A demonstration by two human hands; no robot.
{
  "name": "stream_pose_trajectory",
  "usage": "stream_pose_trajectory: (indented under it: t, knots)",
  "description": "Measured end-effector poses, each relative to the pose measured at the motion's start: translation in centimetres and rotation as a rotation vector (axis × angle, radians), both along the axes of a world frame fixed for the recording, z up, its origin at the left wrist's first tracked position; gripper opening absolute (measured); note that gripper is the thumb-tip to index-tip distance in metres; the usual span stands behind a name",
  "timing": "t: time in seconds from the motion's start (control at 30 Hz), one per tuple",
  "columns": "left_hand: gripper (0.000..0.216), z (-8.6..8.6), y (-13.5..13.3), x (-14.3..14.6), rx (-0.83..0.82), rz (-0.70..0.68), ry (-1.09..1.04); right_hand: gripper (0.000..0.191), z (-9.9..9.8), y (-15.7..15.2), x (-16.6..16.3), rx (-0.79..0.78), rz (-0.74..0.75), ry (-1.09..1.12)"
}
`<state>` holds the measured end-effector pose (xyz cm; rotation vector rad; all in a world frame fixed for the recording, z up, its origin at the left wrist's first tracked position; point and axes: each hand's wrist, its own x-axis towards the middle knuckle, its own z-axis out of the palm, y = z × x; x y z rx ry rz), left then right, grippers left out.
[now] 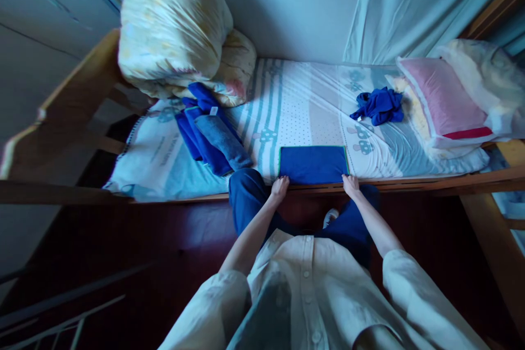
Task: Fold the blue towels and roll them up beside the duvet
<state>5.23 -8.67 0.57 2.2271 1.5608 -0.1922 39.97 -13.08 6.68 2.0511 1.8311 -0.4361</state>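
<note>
A blue towel [314, 164] with a thin green edge lies flat as a rectangle at the front edge of the bed. My left hand [280, 188] is closed at its near left corner, and my right hand [350, 184] pinches the near right corner. To the left, several folded blue towels [205, 131] lie in a pile, with a greyer blue one [223, 142] on top. A crumpled blue cloth [379, 105] rests farther back on the right side of the mattress.
A patterned sheet [303, 98] covers the mattress. A bulky floral quilt [172, 22] is heaped at the back left; a pink pillow [447, 95] lies at the right end. Wooden rails [410, 183] frame the bed, and a pale curtain [410, 5] hangs behind.
</note>
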Motion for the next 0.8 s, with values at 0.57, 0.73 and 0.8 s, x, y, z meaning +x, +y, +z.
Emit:
stream_pose_trajectory:
  t: [0.57, 0.73, 0.8]
  knots:
    - [0.055, 1.5, 2.0, -1.5, -0.06, 0.262, -0.203, 0.028, -2.5, 3.0, 4.6, 0.256, -0.149, 0.544]
    - [0.047, 1.7, 3.2, -1.6, -0.058, 0.365, -0.264, 0.027, -3.9, 4.0, 5.6, 0.371, -0.236, 0.67]
    - [0.042, 1.7, 3.5, -1.6, -0.058, 0.479, -0.299, 0.027, -4.4, 4.2, 5.9, 0.396, -0.281, 0.687]
